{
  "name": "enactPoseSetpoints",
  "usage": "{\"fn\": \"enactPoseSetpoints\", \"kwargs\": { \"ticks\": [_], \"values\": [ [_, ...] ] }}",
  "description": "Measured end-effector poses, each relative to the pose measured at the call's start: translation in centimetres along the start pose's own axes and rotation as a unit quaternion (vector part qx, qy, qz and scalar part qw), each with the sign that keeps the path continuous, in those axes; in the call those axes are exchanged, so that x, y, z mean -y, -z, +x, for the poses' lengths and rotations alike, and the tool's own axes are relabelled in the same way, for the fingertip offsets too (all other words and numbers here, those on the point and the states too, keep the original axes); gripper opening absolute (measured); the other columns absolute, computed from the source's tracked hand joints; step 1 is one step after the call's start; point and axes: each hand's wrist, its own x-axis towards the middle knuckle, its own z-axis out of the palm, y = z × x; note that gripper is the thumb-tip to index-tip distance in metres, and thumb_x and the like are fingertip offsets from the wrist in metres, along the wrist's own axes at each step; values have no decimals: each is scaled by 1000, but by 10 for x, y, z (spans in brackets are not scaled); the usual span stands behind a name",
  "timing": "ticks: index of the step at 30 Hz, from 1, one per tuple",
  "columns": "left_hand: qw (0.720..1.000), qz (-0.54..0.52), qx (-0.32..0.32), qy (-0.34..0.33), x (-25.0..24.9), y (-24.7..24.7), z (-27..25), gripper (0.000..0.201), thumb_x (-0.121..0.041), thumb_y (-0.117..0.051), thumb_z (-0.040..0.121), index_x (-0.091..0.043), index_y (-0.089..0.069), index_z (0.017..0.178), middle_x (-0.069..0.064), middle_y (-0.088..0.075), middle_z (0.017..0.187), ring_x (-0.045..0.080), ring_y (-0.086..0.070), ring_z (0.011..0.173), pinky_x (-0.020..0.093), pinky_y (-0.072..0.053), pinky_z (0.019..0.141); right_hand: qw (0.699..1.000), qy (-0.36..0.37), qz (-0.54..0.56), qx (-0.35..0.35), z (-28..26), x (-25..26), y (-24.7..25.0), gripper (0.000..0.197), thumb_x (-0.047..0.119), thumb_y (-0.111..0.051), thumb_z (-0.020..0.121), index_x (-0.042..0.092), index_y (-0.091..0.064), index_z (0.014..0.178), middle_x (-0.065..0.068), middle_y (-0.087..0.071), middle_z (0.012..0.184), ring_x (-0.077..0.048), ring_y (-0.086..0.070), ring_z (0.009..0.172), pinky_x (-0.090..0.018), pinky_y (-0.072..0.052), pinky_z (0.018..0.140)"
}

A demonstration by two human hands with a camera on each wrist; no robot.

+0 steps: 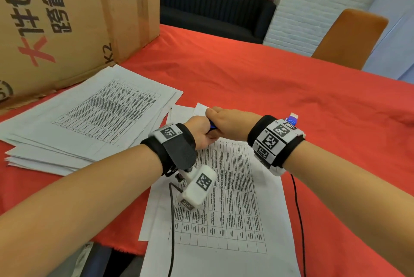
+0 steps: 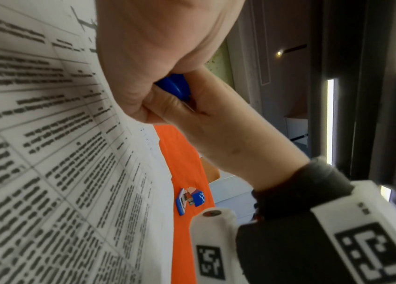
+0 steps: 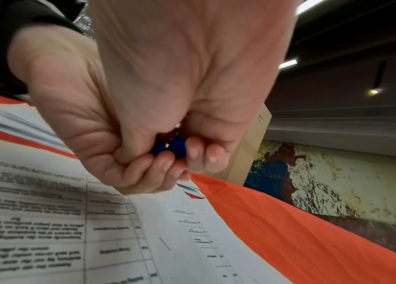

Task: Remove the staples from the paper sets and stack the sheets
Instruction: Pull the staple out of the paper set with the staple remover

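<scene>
A stapled paper set [image 1: 228, 205] printed with tables lies on the red tablecloth [image 1: 291, 88] in front of me. Both hands meet at its far top corner. My right hand [image 1: 226, 120] grips a small blue staple remover [image 1: 212, 125], fingers curled round it; the wrist views show the tool [image 2: 175, 86] [image 3: 176, 147] mostly hidden by the fingers. My left hand [image 1: 198, 130] sits right beside it, its curled fingers holding the set's corner down. The staple itself is hidden. A stack of loose sheets [image 1: 89, 120] lies to the left.
A large cardboard box [image 1: 67, 19] stands at the back left, behind the stack. A blue stapler [image 2: 190, 199] lies on the cloth past my right wrist. An orange chair [image 1: 351, 37] is at the table's far right. Cables hang from both wrist units.
</scene>
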Motion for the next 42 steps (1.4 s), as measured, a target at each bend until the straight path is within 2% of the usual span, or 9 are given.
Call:
{"fn": "enactPoseSetpoints", "kwargs": {
  "ticks": [3, 6, 12, 14, 18, 29, 33, 38, 42],
  "values": [
    [1000, 24, -8, -7, 2, -1, -6, 31, 1, -25, 96, -6, -48, 77, 9, -47, 67, 19, -40, 51, 15, -37, 35, 1000, -12, 20, 2, 2, 2, -1, 42, 35, -59, 90, 4, -41, 112, -12, -51, 109, -29, -57, 85, -42, -49, 74],
    [999, 38, -30, -23, 5, -1, -5, 27, 0, -30, 95, -3, -52, 81, 13, -52, 73, 21, -47, 56, 25, -41, 45, 999, -22, 45, 3, 4, 6, -4, 45, 32, -64, 87, 3, -41, 112, -14, -51, 110, -27, -54, 84, -40, -48, 74],
    [995, 17, -68, -76, 18, -4, -1, 37, -8, -29, 101, -8, -48, 133, 16, -61, 118, 21, -52, 64, 34, -46, 67, 994, -67, 82, 14, 10, 5, -5, 59, 30, -73, 80, 0, -37, 114, -17, -52, 111, -29, -55, 86, -40, -50, 76],
    [997, -3, -55, -54, 16, -1, -2, 30, -3, -28, 100, -7, -53, 116, 15, -59, 107, 22, -50, 62, 37, -47, 75, 993, -61, 96, 14, 10, 5, -5, 54, 30, -72, 82, 1, -38, 113, -15, -52, 106, -28, -56, 84, -39, -50, 74],
    [999, -32, 17, 34, 2, 9, -3, 34, -1, -26, 98, -7, -47, 72, 10, -52, 73, 21, -48, 59, 29, -44, 50, 995, -33, 92, 9, 6, 2, 1, 55, 33, -74, 80, 5, -42, 116, -7, -47, 109, -21, -50, 87, -34, -47, 76],
    [994, -3, 100, 43, -23, 33, -2, 37, -13, -27, 99, 2, -59, 89, 13, -58, 80, 21, -57, 74, 28, -49, 71, 953, -86, 276, -88, -18, -49, 10, 54, 37, -77, 76, 18, -58, 123, 3, -62, 107, -15, -56, 94, -20, -42, 76],
    [986, 149, 71, 0, -26, 32, -1, 32, -6, -28, 98, -1, -58, 88, 6, -50, 70, 14, -48, 61, 21, -42, 54, 950, -126, 268, -104, -19, -52, -1, 48, 27, -81, 74, 13, -62, 115, 3, -61, 96, -15, -60, 89, -5, -39, 64],
    [944, 316, 81, -46, -29, 22, -2, 29, 2, -33, 97, -1, -59, 85, 3, -46, 65, 10, -40, 55, 15, -35, 43, 983, -101, 154, -6, -13, -38, -15, 43, 26, -77, 78, 12, -64, 117, -6, -66, 106, -24, -60, 96, -34, -50, 80],
    [905, 411, 83, -70, -33, 23, 0, 27, 6, -34, 95, 1, -60, 89, 9, -54, 70, 11, -48, 57, 14, -39, 45, 992, -84, 86, 40, -5, -31, -22, 40, 23, -68, 87, 11, -56, 123, -8, -61, 115, -26, -58, 103, -32, -46, 80]
  ]
}}
